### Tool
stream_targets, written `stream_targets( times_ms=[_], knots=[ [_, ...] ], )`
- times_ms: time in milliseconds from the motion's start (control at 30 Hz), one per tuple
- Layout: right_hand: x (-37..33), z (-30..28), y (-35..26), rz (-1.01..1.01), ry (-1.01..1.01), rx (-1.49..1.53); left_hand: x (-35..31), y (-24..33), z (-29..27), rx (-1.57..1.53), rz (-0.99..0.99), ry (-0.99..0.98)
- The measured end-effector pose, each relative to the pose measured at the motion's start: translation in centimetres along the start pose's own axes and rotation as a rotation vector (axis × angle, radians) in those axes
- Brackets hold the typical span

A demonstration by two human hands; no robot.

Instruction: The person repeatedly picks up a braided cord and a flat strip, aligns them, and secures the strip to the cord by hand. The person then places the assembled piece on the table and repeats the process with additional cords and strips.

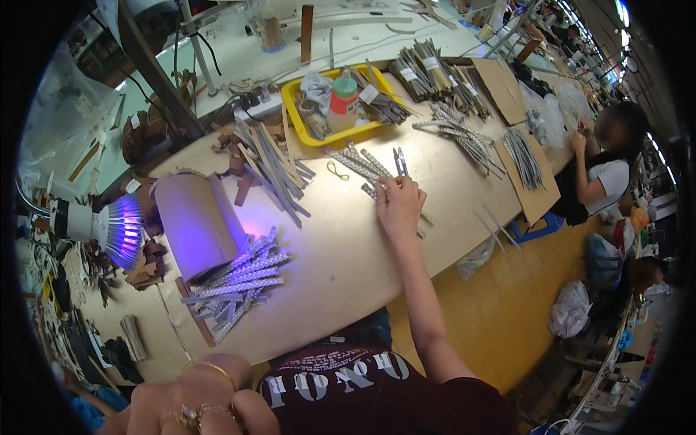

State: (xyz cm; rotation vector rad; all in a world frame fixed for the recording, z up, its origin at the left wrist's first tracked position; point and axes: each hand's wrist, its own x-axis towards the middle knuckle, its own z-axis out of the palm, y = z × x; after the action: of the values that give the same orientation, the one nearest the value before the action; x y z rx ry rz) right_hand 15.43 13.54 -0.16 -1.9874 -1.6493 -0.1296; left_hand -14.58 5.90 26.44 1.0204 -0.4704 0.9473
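My right hand (401, 208) reaches over the table, fingers curled down on a few grey-and-white patterned strips (357, 161), whose ends poke out around it. Just beyond its fingertips lies a pair of small metal snips (400, 161), points facing away. A loop of tan cord (336, 171) lies to the left. Very close at the lower left is my left hand (192, 399), with rings and a bracelet; its fingertips run out of the picture. A larger pile of patterned strips (243, 279) sits beside a curved brown sheet (196, 225), under violet light.
A yellow tray (293, 119) holds a green-topped bottle (344, 101). Bundled strips (435, 72) and cardboard sheets (540, 196) lie right of it. Plain strips (268, 170) lie left. A lamp (119, 225) stands at the left edge. Another person (605, 174) sits at the right.
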Motion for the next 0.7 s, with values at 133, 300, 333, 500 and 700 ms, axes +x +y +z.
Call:
stream_targets(
  times_ms=[133, 300, 333, 500, 700],
  knots=[
    [1.7, 1.0, -0.4, -0.055, 0.003, 0.042, -2.0, -2.7, -1.7, -0.179, 0.118, 0.048],
    [2.7, 1.7, -0.2, -0.063, -0.038, 0.044, -7.4, -7.6, -4.9, -0.232, -0.099, 0.342],
    [2.9, 1.8, -0.1, -0.065, -0.033, 0.042, -8.2, -8.4, -5.2, -0.241, -0.181, 0.428],
    [4.1, 1.4, 0.3, -0.061, -0.067, 0.089, -10.0, -12.1, -5.8, 0.282, -0.649, 0.736],
    [2.7, -3.2, -0.5, 0.059, -0.006, 0.515, -10.3, -14.1, -5.9, 1.193, -0.769, 0.481]
  ],
)
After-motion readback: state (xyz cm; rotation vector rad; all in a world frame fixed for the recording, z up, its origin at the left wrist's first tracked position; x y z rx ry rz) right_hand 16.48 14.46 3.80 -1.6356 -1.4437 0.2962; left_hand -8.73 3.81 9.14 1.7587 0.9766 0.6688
